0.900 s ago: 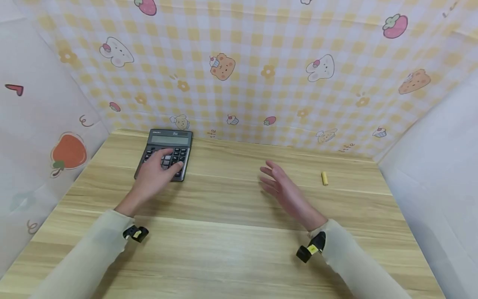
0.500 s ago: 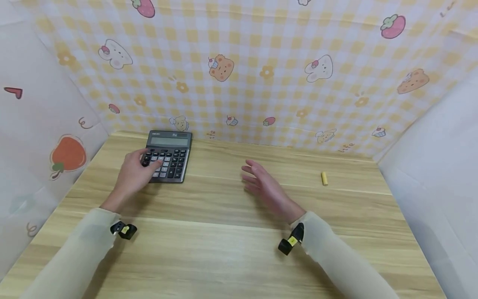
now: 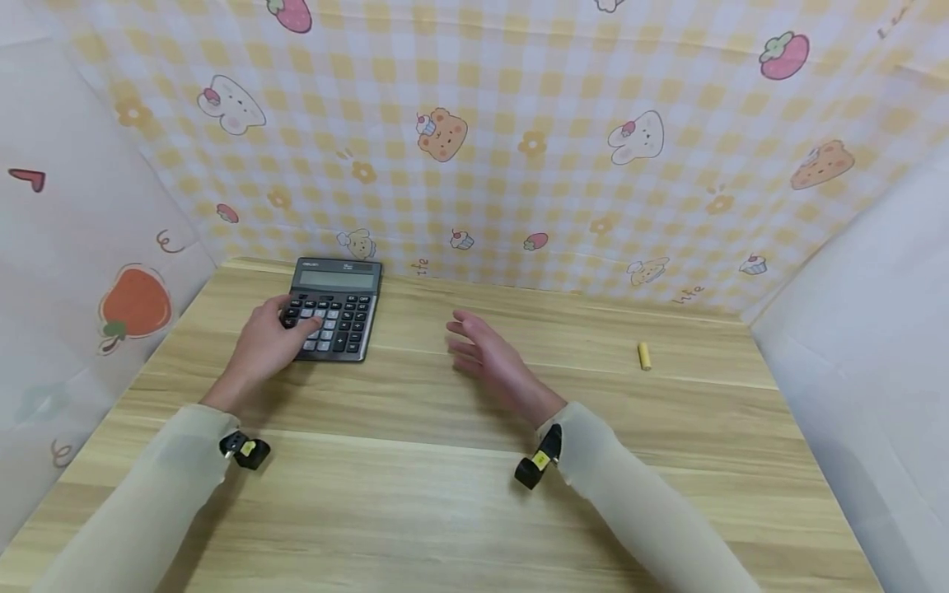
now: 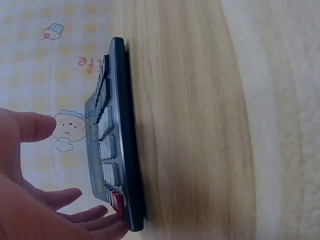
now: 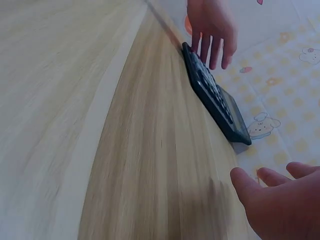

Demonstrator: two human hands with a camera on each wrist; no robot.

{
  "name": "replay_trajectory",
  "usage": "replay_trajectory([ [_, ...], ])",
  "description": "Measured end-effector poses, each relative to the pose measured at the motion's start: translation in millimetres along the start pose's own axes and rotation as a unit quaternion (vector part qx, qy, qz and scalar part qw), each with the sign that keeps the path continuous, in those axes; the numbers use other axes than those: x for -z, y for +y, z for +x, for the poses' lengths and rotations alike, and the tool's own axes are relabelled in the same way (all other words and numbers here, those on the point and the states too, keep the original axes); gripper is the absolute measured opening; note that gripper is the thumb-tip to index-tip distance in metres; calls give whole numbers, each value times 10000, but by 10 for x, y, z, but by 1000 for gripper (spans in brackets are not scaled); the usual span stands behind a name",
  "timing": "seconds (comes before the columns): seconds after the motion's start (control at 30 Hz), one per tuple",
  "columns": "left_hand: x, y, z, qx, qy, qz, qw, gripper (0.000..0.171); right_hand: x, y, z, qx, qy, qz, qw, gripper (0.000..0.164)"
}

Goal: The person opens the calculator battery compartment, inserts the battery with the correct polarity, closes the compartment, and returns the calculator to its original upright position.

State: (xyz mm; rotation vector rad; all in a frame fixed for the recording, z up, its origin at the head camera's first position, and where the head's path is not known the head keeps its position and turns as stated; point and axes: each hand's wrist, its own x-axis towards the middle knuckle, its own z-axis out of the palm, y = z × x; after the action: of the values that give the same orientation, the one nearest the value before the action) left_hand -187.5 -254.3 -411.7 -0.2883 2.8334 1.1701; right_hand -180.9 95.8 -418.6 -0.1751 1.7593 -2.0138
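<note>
A dark grey desk calculator (image 3: 335, 284) lies on the table by the back wall, with its keys facing up. Over its left side is my left hand (image 3: 259, 342), fingers loosely bent near the left edge. The left wrist view shows the thumb (image 4: 37, 127) raised clear of the keys, while the fingertips come close to or touch the edge by a red key (image 4: 118, 202); contact is hard to tell. To the right of the calculator, my right hand (image 3: 497, 362) hovers above the wood with fingers extended, holding nothing. In the right wrist view its fingers (image 5: 242, 184) point toward the calculator.
A small yellow cylinder (image 3: 644, 356) lies at the right on the wooden table (image 3: 415, 511). Yellow checked cloth (image 3: 504, 189) with cartoon prints rises behind the table. Pale cloth walls (image 3: 59, 272) stand at both sides.
My left hand has shifted left from over the keys to the calculator's left side, then stayed there. My right hand has moved steadily left, toward the calculator. The calculator and yellow cylinder have stayed put.
</note>
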Motion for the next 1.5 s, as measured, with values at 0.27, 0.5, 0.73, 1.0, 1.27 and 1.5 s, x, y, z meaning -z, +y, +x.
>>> replay_trajectory([
  [0.27,17,-1,14,79,-201,-9,9998,88,-228,79,155,-53,-193,9,9998,61],
  [0.5,37,11,41,253,-360,0,9990,91,-446,139,261,-213,-373,-198,9989,64],
  [0.73,37,10,56,195,-416,42,9989,91,-646,138,342,-360,-443,-397,9976,63],
  [1.0,39,6,54,129,-438,119,9989,92,-775,161,416,-407,-492,-264,9976,62],
  [1.27,14,8,29,45,-478,159,9987,92,-811,185,467,-488,-527,-217,9972,61],
  [1.5,-45,30,-15,-75,-489,199,9986,92,-798,184,465,-437,-640,-283,9966,64],
])
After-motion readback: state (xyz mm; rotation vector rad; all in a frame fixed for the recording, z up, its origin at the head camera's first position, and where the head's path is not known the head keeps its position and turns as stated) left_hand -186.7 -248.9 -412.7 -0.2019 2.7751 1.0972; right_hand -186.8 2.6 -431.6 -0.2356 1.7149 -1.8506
